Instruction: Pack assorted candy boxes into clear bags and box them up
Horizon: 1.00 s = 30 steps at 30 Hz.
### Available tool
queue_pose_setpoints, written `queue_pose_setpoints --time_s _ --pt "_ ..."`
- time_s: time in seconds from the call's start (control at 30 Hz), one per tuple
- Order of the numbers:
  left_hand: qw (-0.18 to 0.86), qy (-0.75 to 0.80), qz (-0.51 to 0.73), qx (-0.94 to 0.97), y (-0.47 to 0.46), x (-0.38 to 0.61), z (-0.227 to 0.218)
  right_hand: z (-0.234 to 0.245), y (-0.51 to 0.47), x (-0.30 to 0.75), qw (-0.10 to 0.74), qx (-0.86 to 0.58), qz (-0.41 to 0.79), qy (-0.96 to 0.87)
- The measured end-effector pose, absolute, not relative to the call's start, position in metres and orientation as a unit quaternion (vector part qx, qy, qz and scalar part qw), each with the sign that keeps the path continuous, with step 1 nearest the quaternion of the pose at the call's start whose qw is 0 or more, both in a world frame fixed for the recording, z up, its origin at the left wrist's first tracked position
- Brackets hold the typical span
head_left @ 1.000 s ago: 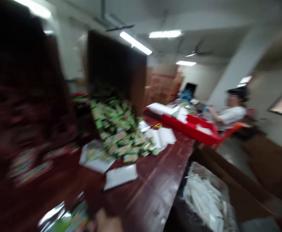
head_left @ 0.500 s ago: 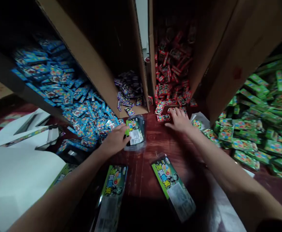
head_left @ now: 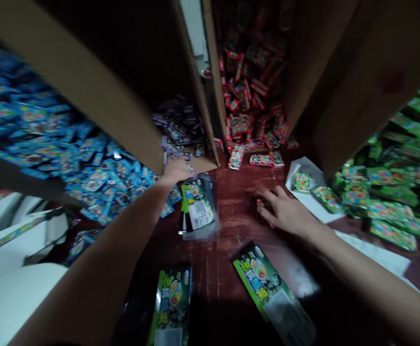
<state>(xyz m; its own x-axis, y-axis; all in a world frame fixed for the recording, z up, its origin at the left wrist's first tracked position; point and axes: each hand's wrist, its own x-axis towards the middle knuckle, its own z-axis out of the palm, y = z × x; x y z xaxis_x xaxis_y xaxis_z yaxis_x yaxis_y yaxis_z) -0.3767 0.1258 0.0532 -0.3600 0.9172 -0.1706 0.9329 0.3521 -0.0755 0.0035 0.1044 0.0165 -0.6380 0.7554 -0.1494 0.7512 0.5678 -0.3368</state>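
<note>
My left hand [head_left: 177, 169] is at the front of a cardboard box, touching the small purple candy packets [head_left: 181, 122]; its fingertips are blurred among them. My right hand [head_left: 280, 209] hovers low over the dark red table, fingers bent around a small red candy packet [head_left: 260, 203] that is mostly hidden. Between the hands lies a clear plastic sleeve with a green and black printed card [head_left: 198, 204]. Nearer to me are two longer green and black printed packages, one on the left [head_left: 172, 298] and one on the right [head_left: 267, 283].
Tall cardboard walls [head_left: 123, 96] divide the piles. Blue packets [head_left: 98, 168] spill out at left, red packets [head_left: 242, 125] lie in the back box, and green packets [head_left: 386, 187] are heaped at right. White paper [head_left: 305, 168] lies by the green pile. White sheets [head_left: 15, 293] cover the left edge.
My left hand has moved from the plastic sleeve forward to the purple packets. My right hand has drawn back from the red pile with a red packet. The view has shifted slightly.
</note>
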Motion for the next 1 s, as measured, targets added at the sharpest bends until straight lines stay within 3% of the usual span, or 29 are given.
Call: queue_pose_setpoints --time_s 0.1,0.2,0.3,0.4,0.5,0.63,0.83,1.0 --pt "0.011 0.803 -0.061 0.592 0.111 -0.359 0.061 0.03 0.053 0.065 0.027 -0.487 0.251 -0.836" --pt "-0.04 0.719 0.039 0.693 0.085 -0.309 0.063 0.033 -0.005 0.115 0.038 -0.622 0.305 -0.72" --pt "0.026 0.61 0.099 0.786 0.043 -0.224 0.062 0.024 -0.059 0.155 0.057 -0.741 0.344 -0.574" --pt "0.114 0.485 0.1 0.861 0.0 -0.136 0.056 0.02 -0.097 0.193 0.082 -0.784 0.302 -0.537" --pt "0.169 0.395 0.052 0.902 -0.02 -0.074 0.041 0.024 -0.108 0.221 0.087 -0.709 0.237 -0.659" --pt "0.179 0.348 -0.006 0.92 -0.016 -0.038 0.02 0.023 -0.092 0.232 0.074 -0.526 0.268 -0.804" --pt "0.166 0.375 -0.038 0.911 -0.019 -0.029 0.01 0.009 -0.082 0.24 -0.013 -0.625 0.2 -0.755" --pt "0.177 0.393 -0.023 0.902 -0.022 -0.025 0.002 -0.001 -0.066 0.255 0.047 -0.498 0.167 -0.85"
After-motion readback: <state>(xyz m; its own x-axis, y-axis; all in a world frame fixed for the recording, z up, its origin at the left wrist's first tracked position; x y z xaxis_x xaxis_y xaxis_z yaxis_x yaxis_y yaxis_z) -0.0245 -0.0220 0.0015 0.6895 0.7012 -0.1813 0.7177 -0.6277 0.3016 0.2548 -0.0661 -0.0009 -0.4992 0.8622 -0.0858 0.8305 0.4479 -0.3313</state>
